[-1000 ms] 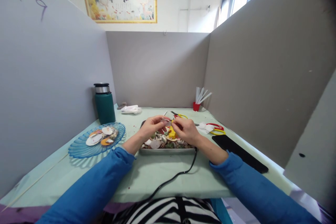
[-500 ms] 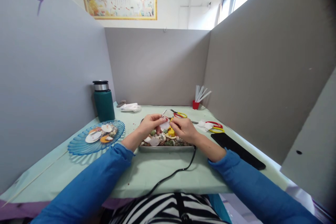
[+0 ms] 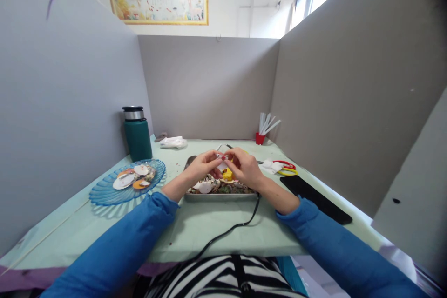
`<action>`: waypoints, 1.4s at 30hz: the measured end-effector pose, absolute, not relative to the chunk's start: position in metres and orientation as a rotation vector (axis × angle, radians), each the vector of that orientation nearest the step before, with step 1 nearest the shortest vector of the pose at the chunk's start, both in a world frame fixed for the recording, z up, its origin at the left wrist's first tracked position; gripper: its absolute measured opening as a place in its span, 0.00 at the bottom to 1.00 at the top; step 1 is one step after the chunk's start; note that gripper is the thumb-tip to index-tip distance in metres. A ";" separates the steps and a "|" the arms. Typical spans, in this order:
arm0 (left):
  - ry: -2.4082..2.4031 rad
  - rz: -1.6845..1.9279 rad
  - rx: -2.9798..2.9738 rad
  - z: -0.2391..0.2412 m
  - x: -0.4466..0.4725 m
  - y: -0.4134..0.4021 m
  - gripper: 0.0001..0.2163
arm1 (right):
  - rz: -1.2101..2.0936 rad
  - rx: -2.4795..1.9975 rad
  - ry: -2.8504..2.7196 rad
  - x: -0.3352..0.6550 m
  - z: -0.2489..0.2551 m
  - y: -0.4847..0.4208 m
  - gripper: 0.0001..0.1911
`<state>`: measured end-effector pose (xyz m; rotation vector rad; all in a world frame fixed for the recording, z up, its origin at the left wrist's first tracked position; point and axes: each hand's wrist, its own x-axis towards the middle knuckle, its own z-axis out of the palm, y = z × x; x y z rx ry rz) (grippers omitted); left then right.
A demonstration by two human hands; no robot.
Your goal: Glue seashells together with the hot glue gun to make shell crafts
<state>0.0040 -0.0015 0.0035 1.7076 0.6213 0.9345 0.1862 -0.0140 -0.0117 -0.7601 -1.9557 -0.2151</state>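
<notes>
My left hand (image 3: 206,165) and my right hand (image 3: 244,165) meet above a metal tray (image 3: 220,198). Their fingertips pinch a small white shell piece (image 3: 222,165) with a red bit at its top; fingers partly cover it. Below, the tray holds a heap of mixed shells (image 3: 209,185), some white, others dark or greenish. A yellow object (image 3: 228,174) sits among them, its shape mostly hidden behind my right hand. From the tray's right corner a black cord (image 3: 232,229) runs down over the front table edge.
At left stand a blue scalloped plate (image 3: 104,191) with shells and a green bottle (image 3: 137,139). On the right are red-and-yellow scissors (image 3: 288,169), white tissue (image 3: 270,166), a black flat slab (image 3: 316,199) and a red cup (image 3: 260,138) of whitish sticks. Grey partitions (image 3: 209,86) enclose the table.
My right hand has shifted slightly left and up, its fingers closing in on the white shell piece beside my left fingertips. It now covers most of the scissors behind the tray.
</notes>
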 end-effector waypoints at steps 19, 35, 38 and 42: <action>0.557 0.848 1.752 0.001 0.000 0.001 0.19 | -0.273 -0.746 -1.962 0.186 -0.014 -0.014 0.07; 0.669 0.971 1.691 0.003 0.002 0.002 0.20 | -0.140 -0.856 -1.895 0.186 -0.014 -0.012 0.09; 0.683 0.998 1.674 0.002 0.002 0.004 0.20 | -0.159 -0.852 -1.886 0.186 -0.013 -0.011 0.06; 0.690 0.970 1.715 0.002 0.002 0.004 0.21 | -0.176 -0.850 -1.892 0.186 -0.013 -0.012 0.06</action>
